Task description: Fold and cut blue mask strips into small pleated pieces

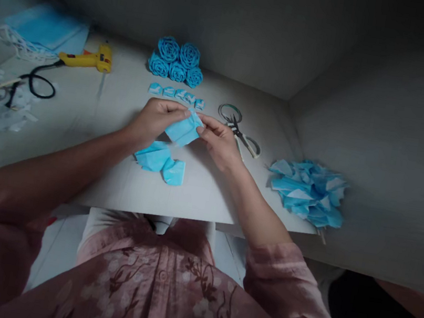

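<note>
A light blue piece of thin, soft sheet material [182, 131] is held above the middle of the table, between my two hands. My left hand [160, 119] pinches its upper left edge between thumb and fingers. On the other side my right hand [217, 138] pinches its right edge. Just below, on the tabletop, lie more loose blue pieces [154, 156], one of them a smaller folded piece [174, 172]. Beyond my hands is a row of several small folded blue pieces [169, 91]. Behind that row, several rolled blue rosettes [178, 61] are stacked.
Scissors [242, 134] lie right of my hands beside a thin ring [230, 113]. A ruffled blue bunch [306, 192] sits at the table's right edge. Far left are a yellow glue gun [91, 58] with a black cord, blue face masks [48, 28] and white scraps [0, 106].
</note>
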{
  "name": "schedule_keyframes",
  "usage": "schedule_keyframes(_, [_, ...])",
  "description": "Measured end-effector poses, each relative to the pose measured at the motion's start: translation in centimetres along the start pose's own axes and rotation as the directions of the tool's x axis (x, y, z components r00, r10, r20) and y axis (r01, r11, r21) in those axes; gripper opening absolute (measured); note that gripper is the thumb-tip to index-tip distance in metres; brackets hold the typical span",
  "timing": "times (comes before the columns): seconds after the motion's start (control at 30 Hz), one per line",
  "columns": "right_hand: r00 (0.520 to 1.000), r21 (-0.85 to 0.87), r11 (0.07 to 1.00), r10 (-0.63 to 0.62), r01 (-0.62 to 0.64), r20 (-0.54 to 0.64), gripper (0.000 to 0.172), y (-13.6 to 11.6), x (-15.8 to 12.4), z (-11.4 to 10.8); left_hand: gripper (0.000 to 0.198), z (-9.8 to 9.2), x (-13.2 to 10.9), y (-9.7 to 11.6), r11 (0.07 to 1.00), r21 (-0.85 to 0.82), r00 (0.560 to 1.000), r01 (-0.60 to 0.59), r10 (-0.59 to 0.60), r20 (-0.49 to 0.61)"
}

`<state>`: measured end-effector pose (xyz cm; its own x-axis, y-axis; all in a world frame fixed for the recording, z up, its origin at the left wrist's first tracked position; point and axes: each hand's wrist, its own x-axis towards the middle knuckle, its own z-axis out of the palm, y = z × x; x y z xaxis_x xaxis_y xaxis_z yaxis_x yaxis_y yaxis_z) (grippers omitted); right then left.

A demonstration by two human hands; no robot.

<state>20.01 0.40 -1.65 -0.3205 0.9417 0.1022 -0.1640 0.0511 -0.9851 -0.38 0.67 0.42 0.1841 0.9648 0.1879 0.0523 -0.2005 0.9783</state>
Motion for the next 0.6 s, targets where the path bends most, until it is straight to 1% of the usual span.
schedule_keyframes(0.07, [0.999,0.035,0.999,0.042,-0.042,-0.003,0.052,-0.2,-0.1,0.0,0.029,0.0,0.3,-0.4,0.998,-0.036,0.999,0.044,-0.043,0.033])
schedule_keyframes(0.1, [0.998,0.042,0.998,0.055,-0.054,-0.019,0.051,-0.2,0.0,0.0,0.028,0.0,0.5,-0.5,0.998,-0.049,0.999,0.046,-0.045,0.028])
schedule_keyframes(0.17, [0.996,0.033,0.998,0.055,-0.052,-0.073,0.050,-0.1,0.1,-0.2,0.027,-0.1,0.8,-0.5,0.998,-0.056,0.999,0.019,-0.021,-0.032])
schedule_keyframes(0.23, [0.991,0.009,1.000,0.018,-0.017,-0.134,0.048,0.2,0.2,-0.3,0.026,-0.3,0.8,-0.1,0.998,0.005,0.988,-0.055,0.056,-0.141])
schedule_keyframes(0.3, [0.983,-0.014,0.999,-0.032,0.030,-0.182,0.045,0.3,0.3,-0.4,0.023,-0.4,0.5,0.5,0.971,0.169,0.960,-0.171,0.203,-0.195])
schedule_keyframes(0.37, [0.976,-0.042,0.998,-0.064,0.056,-0.211,0.043,0.4,0.3,-0.3,0.022,-0.3,0.0,1.2,0.895,0.339,0.926,-0.289,0.351,-0.138])
schedule_keyframes(0.43, [0.974,-0.076,0.996,-0.071,0.055,-0.217,0.043,0.5,0.2,-0.2,0.023,0.0,-0.4,1.5,0.833,0.412,0.907,-0.370,0.421,-0.036])
schedule_keyframes(0.5, [0.976,-0.102,0.994,-0.071,0.051,-0.206,0.045,0.5,0.1,0.0,0.021,0.3,-0.6,1.2,0.807,0.429,0.898,-0.407,0.439,0.028])
schedule_keyframes(0.53, [0.977,-0.109,0.993,-0.075,0.054,-0.199,0.046,0.6,0.1,0.0,0.019,0.4,-0.5,1.0,0.802,0.436,0.899,-0.410,0.437,0.041])
schedule_keyframes(0.6, [0.978,-0.118,0.991,-0.091,0.069,-0.186,0.047,0.7,0.1,0.2,0.015,0.6,-0.4,0.4,0.801,0.457,0.906,-0.388,0.422,0.029])
